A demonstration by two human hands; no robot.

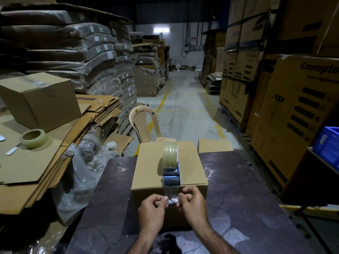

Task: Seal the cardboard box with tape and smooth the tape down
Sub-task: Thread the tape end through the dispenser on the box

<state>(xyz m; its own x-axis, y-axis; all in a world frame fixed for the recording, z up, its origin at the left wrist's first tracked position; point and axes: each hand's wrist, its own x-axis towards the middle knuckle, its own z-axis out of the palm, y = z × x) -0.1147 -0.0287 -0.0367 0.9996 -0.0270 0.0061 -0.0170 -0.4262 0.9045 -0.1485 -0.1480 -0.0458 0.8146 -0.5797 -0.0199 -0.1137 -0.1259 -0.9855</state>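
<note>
A closed brown cardboard box [146,169] stands on the dark table [238,189] right in front of me. On its top lies a tape dispenser [171,169] with a roll of clear tape, its blue end at the near edge. A strip of clear tape [171,196] runs from the dispenser over the near top edge and down the front face. My left hand [153,209] pinches the strip's left corner and my right hand [189,202] pinches its right corner, both against the box's front.
A beige plastic chair [142,121] stands behind the box, with a smaller carton [214,145] beside it. To the left, flattened cardboard holds a spare tape roll [34,139] and a closed box [39,99]. Crumpled plastic wrap [86,173] hangs at the table's left. Stacked cartons [293,116] stand to the right.
</note>
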